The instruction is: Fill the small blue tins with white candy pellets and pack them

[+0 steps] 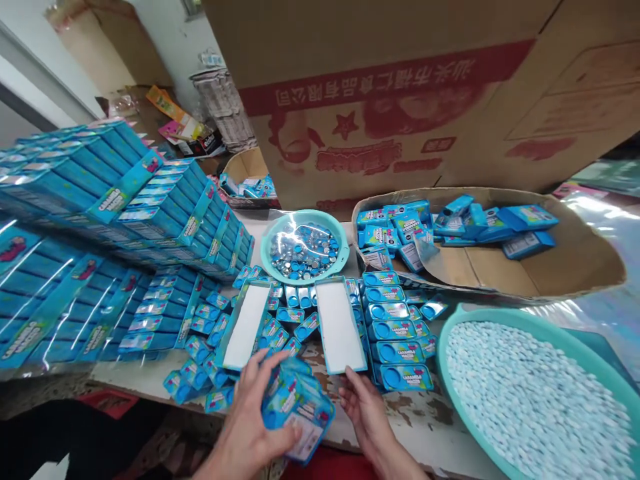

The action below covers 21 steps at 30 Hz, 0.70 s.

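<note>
My left hand (257, 417) is wrapped round a bundle of small blue candy boxes (295, 403), held tilted above the table's near edge. My right hand (367, 410) is beside the bundle, fingers loosely bent and nothing visible in them. Its fingertips are at the near end of a blue open display box (341, 327) with a white inside; whether they touch it I cannot tell. To the left lies a second white-bottomed display box (246, 327). Loose blue candy boxes (290, 315) lie between and around them. A column of candy boxes (395, 330) stands right of the display box.
Wrapped stacks of filled display boxes (185, 220) rise at left. A turquoise basin (345, 250) holds small shiny round pieces. At right, a larger turquoise basin (445, 333) holds pale blue candies. Behind are a cut-down carton (500, 273) with blue boxes and a large cardboard carton (425, 80).
</note>
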Each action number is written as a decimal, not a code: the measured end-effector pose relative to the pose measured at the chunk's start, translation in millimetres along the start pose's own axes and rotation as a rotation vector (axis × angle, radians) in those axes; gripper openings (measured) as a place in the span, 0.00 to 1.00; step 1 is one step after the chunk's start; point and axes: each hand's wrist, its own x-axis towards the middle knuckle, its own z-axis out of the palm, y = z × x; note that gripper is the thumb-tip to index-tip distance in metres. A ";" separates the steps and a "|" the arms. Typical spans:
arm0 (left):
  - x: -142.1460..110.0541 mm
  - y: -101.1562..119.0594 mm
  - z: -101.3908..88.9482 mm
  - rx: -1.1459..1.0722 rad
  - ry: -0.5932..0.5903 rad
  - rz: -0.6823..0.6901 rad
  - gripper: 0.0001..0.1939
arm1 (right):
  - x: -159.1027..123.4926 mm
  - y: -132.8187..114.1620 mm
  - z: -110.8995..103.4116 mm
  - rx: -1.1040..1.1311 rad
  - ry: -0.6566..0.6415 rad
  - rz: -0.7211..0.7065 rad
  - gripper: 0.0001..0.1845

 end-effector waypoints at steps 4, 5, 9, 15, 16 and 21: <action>68.9 26.9 -27.2 -0.153 -0.041 0.168 0.41 | -0.9 1.1 1.6 0.000 -0.024 -0.011 0.25; 90.1 34.9 -23.2 -0.172 -0.080 0.204 0.41 | -1.1 1.4 1.8 0.003 -0.027 -0.015 0.26; 161.6 57.4 12.8 -0.044 -0.247 0.261 0.40 | 0.5 4.2 3.5 0.040 -0.012 -0.054 0.27; 195.7 57.4 37.0 0.392 -0.202 0.506 0.42 | 6.5 7.4 7.0 0.087 -0.026 -0.106 0.26; 195.9 55.7 37.3 0.428 -0.203 0.556 0.43 | 7.0 7.2 6.8 0.089 -0.035 -0.104 0.26; 179.0 49.6 46.5 0.518 -0.175 0.639 0.50 | 7.7 5.6 5.0 0.088 -0.050 -0.064 0.28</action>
